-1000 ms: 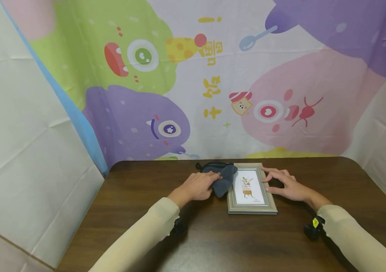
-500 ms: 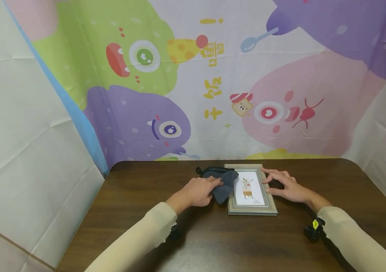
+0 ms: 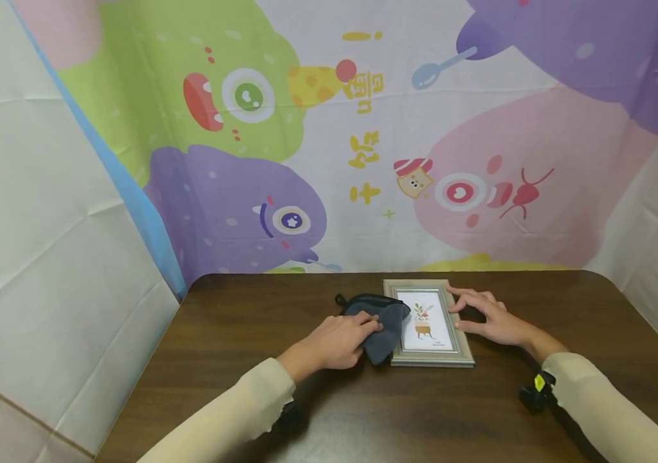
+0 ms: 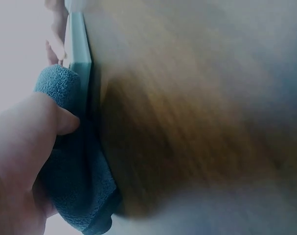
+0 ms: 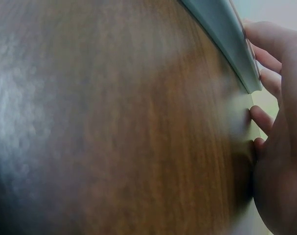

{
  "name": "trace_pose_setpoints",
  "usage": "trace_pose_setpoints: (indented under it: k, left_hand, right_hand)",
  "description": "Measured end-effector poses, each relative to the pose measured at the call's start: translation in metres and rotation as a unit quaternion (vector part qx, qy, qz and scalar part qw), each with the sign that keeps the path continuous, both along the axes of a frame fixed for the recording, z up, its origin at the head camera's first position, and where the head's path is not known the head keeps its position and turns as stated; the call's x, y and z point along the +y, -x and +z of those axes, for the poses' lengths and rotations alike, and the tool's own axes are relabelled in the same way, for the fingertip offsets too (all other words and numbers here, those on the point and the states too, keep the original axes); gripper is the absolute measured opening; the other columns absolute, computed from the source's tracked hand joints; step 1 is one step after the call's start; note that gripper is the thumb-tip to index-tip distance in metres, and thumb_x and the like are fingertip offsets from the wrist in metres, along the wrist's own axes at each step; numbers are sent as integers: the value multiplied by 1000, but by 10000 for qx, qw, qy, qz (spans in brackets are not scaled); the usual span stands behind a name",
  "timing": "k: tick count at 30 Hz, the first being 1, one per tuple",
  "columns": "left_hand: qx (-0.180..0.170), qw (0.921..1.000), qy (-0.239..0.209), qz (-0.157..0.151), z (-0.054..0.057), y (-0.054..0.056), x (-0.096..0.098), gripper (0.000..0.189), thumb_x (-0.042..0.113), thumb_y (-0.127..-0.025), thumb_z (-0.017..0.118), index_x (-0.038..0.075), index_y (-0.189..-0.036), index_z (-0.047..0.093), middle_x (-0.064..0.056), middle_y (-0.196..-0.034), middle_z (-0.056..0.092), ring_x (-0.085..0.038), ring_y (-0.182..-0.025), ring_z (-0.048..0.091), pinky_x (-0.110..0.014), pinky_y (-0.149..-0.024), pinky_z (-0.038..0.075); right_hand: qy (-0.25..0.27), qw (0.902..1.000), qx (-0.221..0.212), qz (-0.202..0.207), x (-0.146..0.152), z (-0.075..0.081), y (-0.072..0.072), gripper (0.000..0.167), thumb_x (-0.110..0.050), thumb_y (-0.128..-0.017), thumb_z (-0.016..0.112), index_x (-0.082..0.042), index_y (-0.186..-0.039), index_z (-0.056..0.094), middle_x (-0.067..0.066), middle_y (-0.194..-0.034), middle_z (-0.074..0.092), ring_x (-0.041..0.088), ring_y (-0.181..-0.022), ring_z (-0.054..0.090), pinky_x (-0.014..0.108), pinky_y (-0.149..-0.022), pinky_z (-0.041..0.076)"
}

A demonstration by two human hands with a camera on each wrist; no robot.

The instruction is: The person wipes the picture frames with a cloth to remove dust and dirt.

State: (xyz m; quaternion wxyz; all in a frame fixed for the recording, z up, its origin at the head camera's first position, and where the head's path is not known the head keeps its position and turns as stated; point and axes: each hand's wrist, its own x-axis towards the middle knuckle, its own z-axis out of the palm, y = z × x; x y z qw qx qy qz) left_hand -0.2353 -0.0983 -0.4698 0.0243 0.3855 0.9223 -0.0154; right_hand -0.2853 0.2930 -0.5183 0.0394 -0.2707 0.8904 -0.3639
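My left hand [image 3: 337, 339] grips a dark grey-blue cloth [image 3: 385, 334] with a black-edged top and a small loop. In the left wrist view the thumb presses on the fuzzy cloth [image 4: 84, 181]. The cloth lies over the left border of a picture frame [image 3: 433, 359] that is flat on the table, covering part of that side. The frame holds a white picture of a potted plant. My right hand [image 3: 493, 318] rests its fingertips and thumb against the frame's right edge. The right wrist view shows the frame's side [image 5: 221, 39] beside the thumb and fingers.
The brown wooden table [image 3: 352, 411] ends at a cloth backdrop [image 3: 375, 244] printed with cartoon monsters. Pale wall panels [image 3: 45, 225] stand at the left and right. Black cameras [image 3: 534, 395] are strapped at the wrists.
My left hand has drawn the cloth toward me and slightly right along the frame's left border, uncovering the upper left corner. The right hand has stayed at the frame's right edge.
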Motion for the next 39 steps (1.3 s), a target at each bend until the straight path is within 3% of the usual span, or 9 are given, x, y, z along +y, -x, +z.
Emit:
trace_pose_setpoints:
  k: [8, 14, 21, 25, 39]
  left_hand:
    - [310, 9994, 36, -171, -4, -15, -2, 53, 18, -105, 71, 22, -157, 64, -5, -165, 62, -24, -131, 77, -36, -83, 68]
    - [252, 9994, 82, -229, -4, -26, -3, 52, 21, -106, 72, 22, -157, 63, -5, -164, 62, -21, -140, 73, -35, -85, 68]
    - [504, 9978, 56, -425, -5, -35, -3, 48, 21, -105, 73, 22, -153, 66, -3, -161, 65, -19, -141, 72, -33, -84, 68]
    - [604, 9971, 4, -470, -5, -36, -3, 47, 20, -103, 74, 22, -150, 68, -3, -160, 66, -19, -139, 73, -34, -86, 69]
    - [449, 9980, -90, -435, -2, -32, -4, 50, 18, -100, 75, 22, -150, 69, -3, -165, 65, -22, -144, 71, -36, -87, 69]
  right_hand:
    - [40, 10000, 15, 12, 0, -1, -1, 18, -23, -102, 82, -27, -116, 71, 28, -178, 43, 41, -137, 42, 58, -99, 26]
    - [55, 10000, -38, 17, 0, 0, -2, 19, -22, -102, 82, -25, -117, 71, 28, -179, 42, 40, -137, 41, 60, -100, 26]
    - [48, 10000, -17, 25, 0, -1, -1, 18, -22, -102, 82, -26, -117, 71, 28, -179, 42, 42, -138, 41, 61, -101, 26]
    - [32, 10000, -41, 23, 0, -1, -1, 18, -23, -103, 81, -26, -118, 71, 27, -179, 42, 42, -138, 41, 62, -101, 26]
    - [9, 10000, -85, 32, 0, 2, -1, 19, -24, -103, 81, -26, -120, 72, 27, -180, 40, 42, -138, 41, 64, -102, 27]
